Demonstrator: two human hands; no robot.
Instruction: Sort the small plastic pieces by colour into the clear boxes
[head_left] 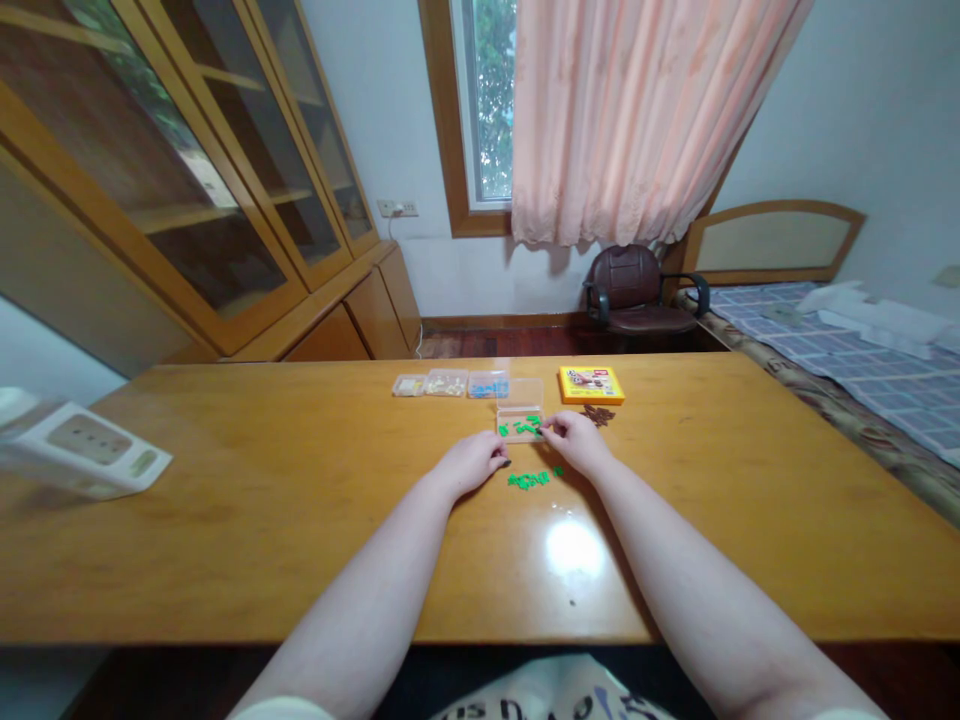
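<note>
A small clear plastic box (520, 439) stands on the table with its lid (521, 392) raised at the back. Several small green pieces (527, 428) lie in it. The fingers of my right hand (576, 440) are pinched at the box's right side, over the green pieces; what they hold is too small to make out. At the box's front left corner, my left hand (472, 462) rests with curled fingers, and their contents are hidden. A loose pile of green pieces (530, 480) lies on the table in front of the box, between my forearms.
Behind the box stand clear boxes with blue pieces (489, 387), pale pieces (445, 384) and yellowish pieces (409, 386). A yellow package (591, 385) lies at the back right, with brown pieces (598, 415) before it. A white appliance (90, 445) occupies the table's left end.
</note>
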